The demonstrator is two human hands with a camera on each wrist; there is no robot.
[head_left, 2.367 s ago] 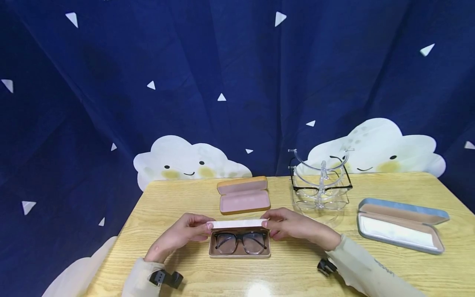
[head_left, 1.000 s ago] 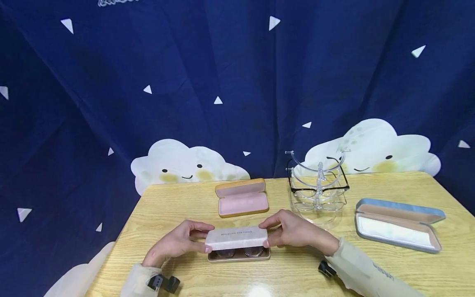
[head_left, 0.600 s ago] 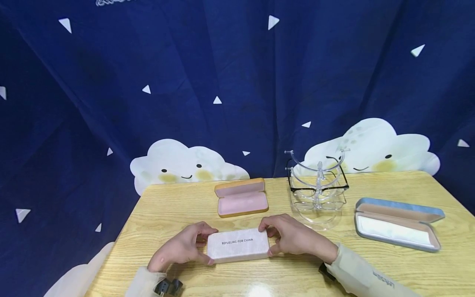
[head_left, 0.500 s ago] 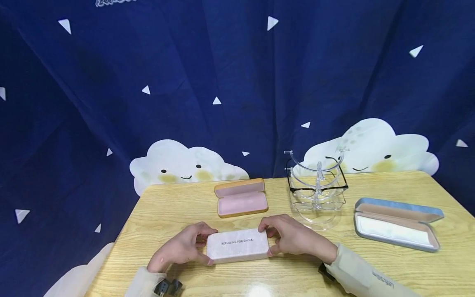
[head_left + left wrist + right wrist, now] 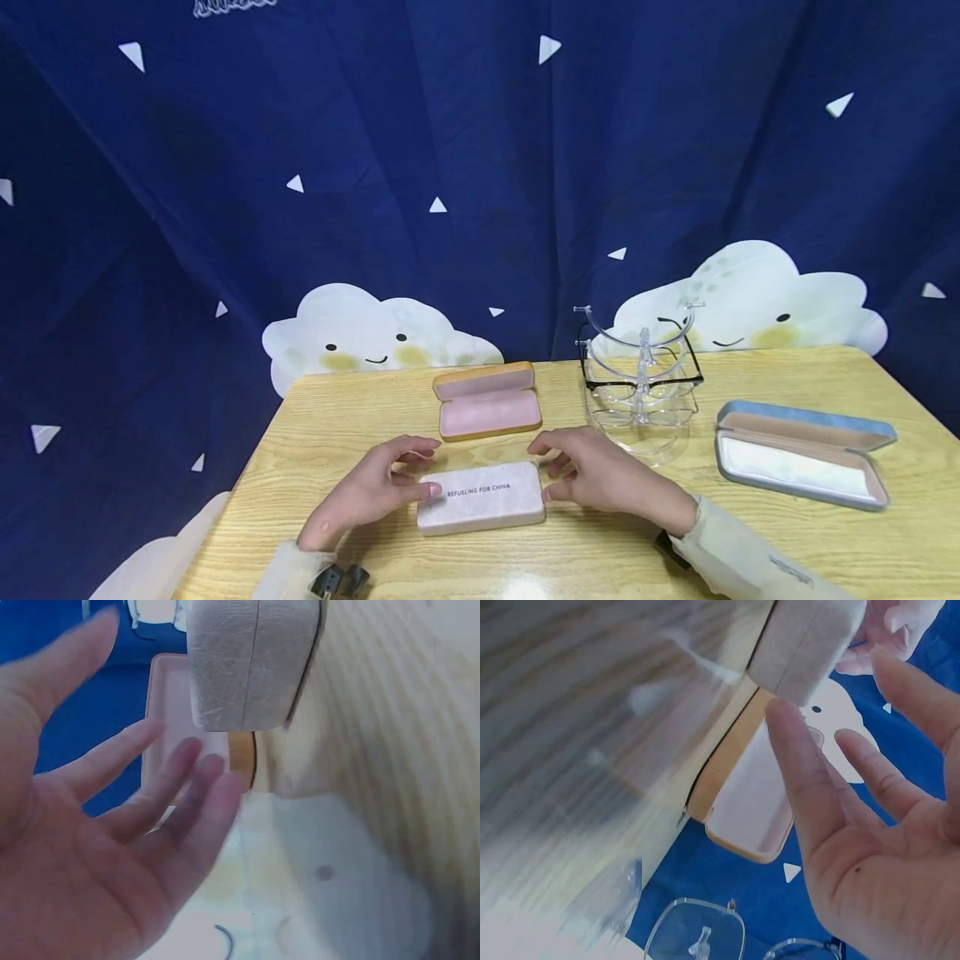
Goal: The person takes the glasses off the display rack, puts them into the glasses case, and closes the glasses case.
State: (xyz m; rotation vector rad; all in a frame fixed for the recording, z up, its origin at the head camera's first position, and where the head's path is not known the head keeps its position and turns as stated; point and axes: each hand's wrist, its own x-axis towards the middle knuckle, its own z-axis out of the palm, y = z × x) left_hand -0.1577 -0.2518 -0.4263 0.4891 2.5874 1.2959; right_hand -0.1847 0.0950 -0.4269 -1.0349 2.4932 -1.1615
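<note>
A white glasses case, its lid down and lettered "REFUELING FOR CHINA", lies at the front middle of the table. My left hand is by its left end, thumb over the corner in the head view. In the left wrist view a gap separates the relaxed left fingers from the case. At the other end is my right hand, fingers loosely bent and holding nothing. The right wrist view shows the case close to the right fingers. The case's inside is hidden.
Behind the white case stands an orange glasses case, lid up, pink inside. A clear display stand bears black-framed glasses and a thin-rimmed pair. To the right, an opened blue case holds a white cloth.
The white case's lid has come down over the black-framed glasses inside. Both hands have since let go and drawn slightly away from its ends.
</note>
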